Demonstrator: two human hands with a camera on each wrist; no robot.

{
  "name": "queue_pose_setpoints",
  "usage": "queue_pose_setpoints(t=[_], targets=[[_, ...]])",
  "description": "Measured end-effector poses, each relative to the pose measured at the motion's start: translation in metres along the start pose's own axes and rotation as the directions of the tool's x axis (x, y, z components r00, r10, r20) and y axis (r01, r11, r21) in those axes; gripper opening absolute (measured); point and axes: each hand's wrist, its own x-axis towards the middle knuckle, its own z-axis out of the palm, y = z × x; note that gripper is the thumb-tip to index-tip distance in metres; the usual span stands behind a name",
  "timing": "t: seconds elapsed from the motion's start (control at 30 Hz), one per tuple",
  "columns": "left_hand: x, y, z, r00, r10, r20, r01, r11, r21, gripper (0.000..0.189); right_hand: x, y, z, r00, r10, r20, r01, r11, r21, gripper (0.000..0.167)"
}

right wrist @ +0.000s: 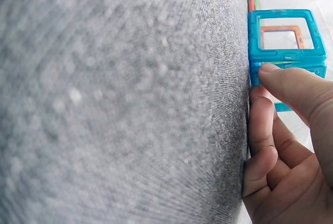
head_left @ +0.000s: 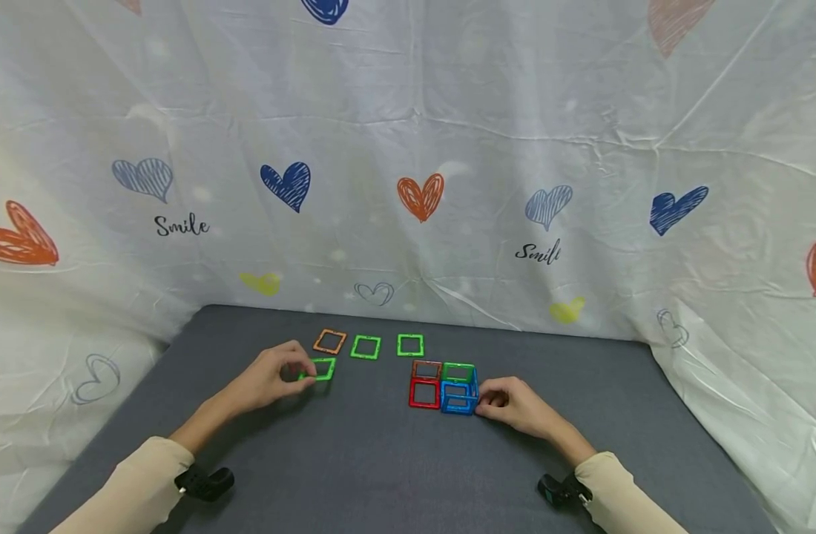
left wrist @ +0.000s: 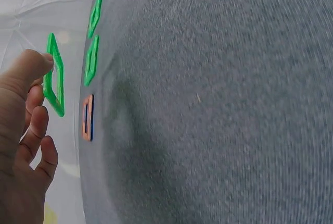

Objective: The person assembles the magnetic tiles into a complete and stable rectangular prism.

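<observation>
In the head view, my left hand pinches a green square magnetic tile between thumb and fingers. The left wrist view shows this open-framed tile held up off the table, thumb on its near side. My right hand pinches the lower right corner of a small blue build. Blue square tiles stand upright there, with a green tile at the back. A red tile and an orange-red tile adjoin on the left. In the right wrist view, my thumb presses the blue tile's lower corner; some fingertips are hidden.
Behind my left hand lie an orange square tile and a green tile. Another green tile lies behind the build. The dark grey table ends at a white curtain printed with hearts.
</observation>
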Motion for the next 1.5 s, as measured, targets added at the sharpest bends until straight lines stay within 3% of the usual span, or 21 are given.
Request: queue_pose_setpoints(t=[0.17, 0.47, 0.8, 1.0, 1.23, 1.5], targets=[[0.005, 0.005, 0.004, 0.999, 0.038, -0.006, -0.038, 0.999, -0.007, 0.018, -0.001, -0.011, -0.001, 1.000, -0.007, -0.003, 0.007, 1.000, 0.013, 0.010], [0.013, 0.015, 0.009, 0.997, 0.074, -0.015, -0.075, 0.997, -0.018, 0.019, 0.001, 0.011, 0.000, 1.000, -0.016, 0.004, 0.016, 1.000, 0.011, 0.009], [0.018, 0.022, 0.014, 0.996, 0.089, -0.008, -0.089, 0.995, -0.044, 0.002, 0.001, 0.010, 0.000, 1.000, -0.002, 0.008, 0.002, 1.000, 0.011, 0.010], [0.021, 0.028, 0.017, 0.995, 0.097, -0.015, -0.098, 0.994, -0.043, 0.009, 0.000, 0.010, -0.001, 1.000, -0.007, 0.016, 0.006, 1.000, 0.026, 0.007], [0.023, 0.033, 0.023, 0.998, 0.064, -0.008, -0.064, 0.991, -0.114, 0.017, 0.001, 0.013, -0.001, 0.999, -0.033, 0.015, 0.033, 0.999, 0.011, 0.007], [0.027, 0.033, 0.029, 0.998, 0.059, 0.016, -0.057, 0.993, -0.105, 0.019, 0.001, 0.014, -0.002, 1.000, -0.011, 0.016, 0.011, 1.000, 0.004, 0.009]])
